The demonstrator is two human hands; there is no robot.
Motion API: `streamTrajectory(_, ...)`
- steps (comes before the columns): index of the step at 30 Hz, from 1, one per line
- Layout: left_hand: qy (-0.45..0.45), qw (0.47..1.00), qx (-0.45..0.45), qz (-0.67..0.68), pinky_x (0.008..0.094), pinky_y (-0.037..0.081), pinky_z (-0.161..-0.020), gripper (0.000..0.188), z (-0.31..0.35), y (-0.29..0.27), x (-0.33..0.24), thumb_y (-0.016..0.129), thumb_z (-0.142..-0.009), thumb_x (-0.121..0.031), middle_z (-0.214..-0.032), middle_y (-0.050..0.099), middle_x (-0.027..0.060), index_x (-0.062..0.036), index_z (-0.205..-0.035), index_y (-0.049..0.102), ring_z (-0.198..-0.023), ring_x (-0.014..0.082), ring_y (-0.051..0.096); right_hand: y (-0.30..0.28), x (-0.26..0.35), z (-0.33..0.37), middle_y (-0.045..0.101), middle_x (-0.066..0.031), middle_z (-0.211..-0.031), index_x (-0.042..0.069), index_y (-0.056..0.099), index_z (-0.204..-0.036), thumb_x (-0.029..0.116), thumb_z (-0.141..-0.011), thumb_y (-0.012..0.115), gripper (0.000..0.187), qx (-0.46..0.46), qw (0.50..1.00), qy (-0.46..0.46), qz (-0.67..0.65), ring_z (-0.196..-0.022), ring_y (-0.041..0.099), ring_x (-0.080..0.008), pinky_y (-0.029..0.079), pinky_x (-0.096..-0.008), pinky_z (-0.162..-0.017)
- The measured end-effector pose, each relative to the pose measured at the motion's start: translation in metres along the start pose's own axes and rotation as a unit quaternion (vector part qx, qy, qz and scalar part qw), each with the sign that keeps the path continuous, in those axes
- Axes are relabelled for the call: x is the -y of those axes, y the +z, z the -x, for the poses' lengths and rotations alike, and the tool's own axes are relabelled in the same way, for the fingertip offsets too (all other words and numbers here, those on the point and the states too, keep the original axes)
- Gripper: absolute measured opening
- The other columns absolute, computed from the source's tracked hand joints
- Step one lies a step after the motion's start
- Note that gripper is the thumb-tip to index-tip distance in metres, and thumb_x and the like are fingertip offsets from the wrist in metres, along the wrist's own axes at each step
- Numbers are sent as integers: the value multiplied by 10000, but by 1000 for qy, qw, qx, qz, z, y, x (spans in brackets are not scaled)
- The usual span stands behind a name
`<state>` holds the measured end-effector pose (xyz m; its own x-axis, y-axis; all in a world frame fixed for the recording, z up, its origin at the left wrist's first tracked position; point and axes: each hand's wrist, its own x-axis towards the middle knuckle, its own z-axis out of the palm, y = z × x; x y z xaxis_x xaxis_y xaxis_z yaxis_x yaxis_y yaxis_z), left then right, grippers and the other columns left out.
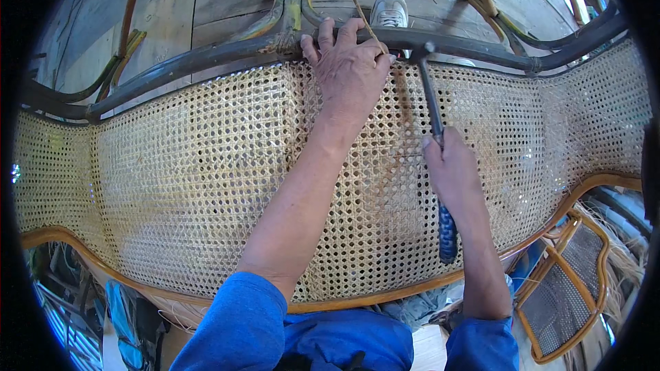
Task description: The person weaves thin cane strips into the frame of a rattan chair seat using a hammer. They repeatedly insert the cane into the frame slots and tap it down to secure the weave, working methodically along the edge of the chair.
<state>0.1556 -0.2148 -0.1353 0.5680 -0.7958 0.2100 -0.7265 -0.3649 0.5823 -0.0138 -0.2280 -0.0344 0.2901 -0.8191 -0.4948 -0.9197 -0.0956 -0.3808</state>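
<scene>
A long panel of woven cane webbing stretches across in front of me, its far edge along a dark pole rail. My left hand rests on the rail, fingers bent over it. A thin cane strip runs down into that hand, between closed fingers; whether a nail is pinched there too is too small to tell. In my right hand, closed around the shaft, is a hammer with a dark braided-looking grip. Its head is over the rail, just right of my left fingertips.
A smooth orange-brown cane rim borders the panel's near side. Bent cane legs rise beyond the rail over a plank floor. A light shoe stands past the rail. Lower right lies a smaller cane frame beside loose fibres.
</scene>
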Motion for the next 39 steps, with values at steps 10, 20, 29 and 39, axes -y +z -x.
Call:
streamTrajectory(10,-2,1000,6,-9,581,154,-1096,153,-1,-3,-2,743,-759,-313,-1259,566,48,-209,-871,758,-1300,303,366,-1,-1,0,633,-238,-732,-39,508,-906,241,-953,521,284,22,1000,0,11,-660,655,-385,496,-454,-598)
streamTrajectory(20,8,1000,15,-4,588,184,-1087,157,1,-7,-4,681,-796,-231,-1278,564,56,-135,-913,725,-1286,298,392,-4,-4,-5,622,-253,-735,-43,516,-916,261,-957,507,307,65,997,18,47,-685,649,-397,492,-477,-631)
streamTrajectory(29,1,990,-140,35,467,324,-1016,196,3,-22,14,562,-736,15,-1201,551,142,-44,-909,632,-1204,307,462,-13,-3,-1,623,-246,-739,-40,513,-949,267,-956,509,308,64,997,41,5,-716,650,-400,493,-482,-665)
streamTrajectory(39,15,993,-93,75,434,340,-1048,307,53,-31,-28,529,-800,26,-1209,504,188,6,-1107,529,-1196,328,454,-16,-8,-4,629,-214,-745,-29,535,-957,286,-959,480,320,74,996,40,-9,-711,658,-340,504,-448,-676)
